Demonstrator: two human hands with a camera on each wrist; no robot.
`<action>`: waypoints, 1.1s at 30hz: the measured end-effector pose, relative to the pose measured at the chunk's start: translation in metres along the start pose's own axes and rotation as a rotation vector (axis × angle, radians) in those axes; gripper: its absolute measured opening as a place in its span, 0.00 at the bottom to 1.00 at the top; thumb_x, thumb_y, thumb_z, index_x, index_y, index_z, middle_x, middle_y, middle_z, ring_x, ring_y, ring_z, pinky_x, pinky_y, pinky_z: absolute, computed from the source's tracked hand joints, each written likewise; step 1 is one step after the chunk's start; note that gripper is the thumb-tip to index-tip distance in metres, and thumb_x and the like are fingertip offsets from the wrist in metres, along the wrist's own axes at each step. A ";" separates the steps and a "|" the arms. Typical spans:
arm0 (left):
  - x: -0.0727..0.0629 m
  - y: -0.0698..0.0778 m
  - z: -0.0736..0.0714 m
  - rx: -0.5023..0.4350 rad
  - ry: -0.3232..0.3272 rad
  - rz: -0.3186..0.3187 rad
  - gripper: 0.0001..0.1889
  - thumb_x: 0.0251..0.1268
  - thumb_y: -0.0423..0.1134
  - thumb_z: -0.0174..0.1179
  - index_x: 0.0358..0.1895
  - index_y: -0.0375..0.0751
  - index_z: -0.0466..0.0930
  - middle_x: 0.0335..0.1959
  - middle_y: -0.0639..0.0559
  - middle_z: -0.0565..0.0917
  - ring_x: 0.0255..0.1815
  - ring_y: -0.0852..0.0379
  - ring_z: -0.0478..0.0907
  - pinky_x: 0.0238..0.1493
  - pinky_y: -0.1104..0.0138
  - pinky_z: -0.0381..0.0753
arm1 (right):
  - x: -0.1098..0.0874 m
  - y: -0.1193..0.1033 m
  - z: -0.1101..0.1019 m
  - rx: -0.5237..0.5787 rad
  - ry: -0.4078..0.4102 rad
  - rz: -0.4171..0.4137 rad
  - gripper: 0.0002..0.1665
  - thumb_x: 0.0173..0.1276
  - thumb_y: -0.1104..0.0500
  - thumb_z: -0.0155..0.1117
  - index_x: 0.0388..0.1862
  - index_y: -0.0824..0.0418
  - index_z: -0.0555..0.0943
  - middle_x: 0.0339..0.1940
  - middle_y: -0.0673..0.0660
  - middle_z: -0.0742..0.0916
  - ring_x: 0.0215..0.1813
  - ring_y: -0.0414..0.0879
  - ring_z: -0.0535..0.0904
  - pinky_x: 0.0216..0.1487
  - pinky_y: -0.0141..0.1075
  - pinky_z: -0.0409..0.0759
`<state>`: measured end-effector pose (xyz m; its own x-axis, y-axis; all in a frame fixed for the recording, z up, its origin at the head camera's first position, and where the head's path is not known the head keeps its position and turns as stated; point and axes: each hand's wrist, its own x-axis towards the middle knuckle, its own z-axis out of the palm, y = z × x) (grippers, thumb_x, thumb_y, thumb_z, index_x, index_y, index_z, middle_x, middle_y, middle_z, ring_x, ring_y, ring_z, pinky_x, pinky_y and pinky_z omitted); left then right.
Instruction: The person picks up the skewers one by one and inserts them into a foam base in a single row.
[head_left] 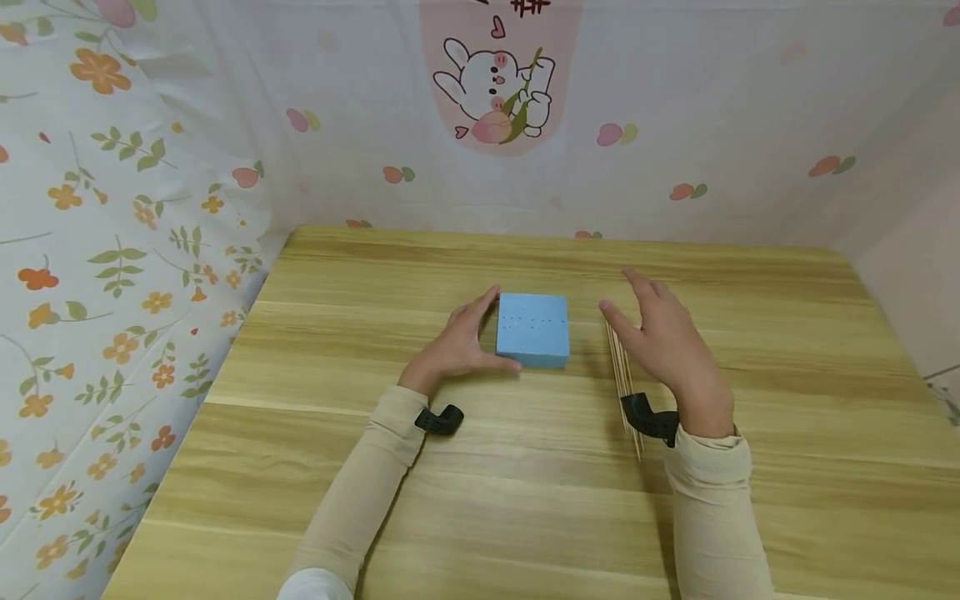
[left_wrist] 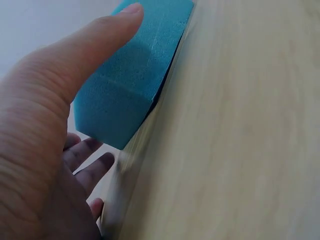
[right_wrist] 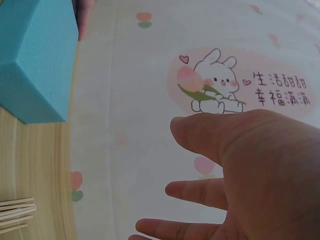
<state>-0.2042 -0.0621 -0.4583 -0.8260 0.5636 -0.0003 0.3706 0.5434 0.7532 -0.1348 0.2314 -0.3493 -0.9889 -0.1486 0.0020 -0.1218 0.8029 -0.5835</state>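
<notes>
The blue foam block (head_left: 532, 327) sits on the wooden table (head_left: 480, 500), with rows of tiny dark dots (head_left: 531, 321) on top. It looks light and a bit squishy, not slippery, so a hard squeeze might dent it. Its flat sides look best to hold. The left hand (head_left: 461, 342) pinches it, thumb on the near side, a finger at the far side. To the right lie thin wooden sticks (head_left: 621, 371); they look stiff but easy to snap, so pick them up by the middle. The right hand (head_left: 667, 342) is over them, fingers spread, holding nothing.
</notes>
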 end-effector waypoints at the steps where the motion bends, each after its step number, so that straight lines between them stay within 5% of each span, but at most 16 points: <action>1: 0.000 0.001 0.000 -0.003 0.003 -0.005 0.71 0.48 0.58 0.81 0.86 0.43 0.36 0.85 0.49 0.51 0.84 0.49 0.47 0.82 0.50 0.39 | 0.000 0.000 0.000 -0.001 0.000 -0.001 0.45 0.83 0.39 0.47 0.84 0.67 0.53 0.79 0.76 0.62 0.77 0.74 0.57 0.71 0.71 0.59; 12: -0.002 0.001 0.003 -0.020 0.016 -0.030 0.65 0.52 0.59 0.79 0.86 0.46 0.42 0.83 0.49 0.57 0.83 0.49 0.51 0.82 0.51 0.40 | -0.001 0.002 0.000 -0.005 0.004 0.003 0.45 0.84 0.39 0.47 0.84 0.67 0.53 0.78 0.77 0.63 0.77 0.74 0.58 0.71 0.70 0.59; 21: -0.002 0.001 0.002 -0.038 0.019 -0.051 0.64 0.51 0.60 0.79 0.86 0.51 0.44 0.84 0.52 0.56 0.84 0.47 0.44 0.81 0.47 0.44 | -0.001 0.008 -0.005 -0.005 0.000 0.021 0.43 0.84 0.42 0.50 0.82 0.70 0.57 0.77 0.78 0.64 0.77 0.74 0.58 0.71 0.69 0.60; 27: 0.000 0.000 0.002 -0.030 0.021 -0.038 0.64 0.51 0.60 0.79 0.85 0.48 0.46 0.83 0.51 0.57 0.84 0.48 0.48 0.82 0.49 0.41 | -0.001 0.023 -0.004 -0.058 -0.038 0.101 0.23 0.78 0.55 0.62 0.57 0.75 0.82 0.54 0.73 0.85 0.54 0.68 0.81 0.52 0.61 0.79; 33: -0.001 -0.001 0.002 -0.041 0.030 -0.038 0.64 0.50 0.59 0.80 0.85 0.47 0.47 0.82 0.51 0.60 0.83 0.50 0.51 0.82 0.51 0.39 | 0.005 0.033 0.006 -0.094 -0.177 0.267 0.17 0.71 0.52 0.70 0.42 0.68 0.86 0.46 0.66 0.87 0.41 0.58 0.81 0.40 0.50 0.80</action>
<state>-0.2027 -0.0613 -0.4603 -0.8519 0.5236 -0.0102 0.3211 0.5376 0.7796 -0.1436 0.2536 -0.3740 -0.9577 -0.0173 -0.2872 0.1242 0.8754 -0.4672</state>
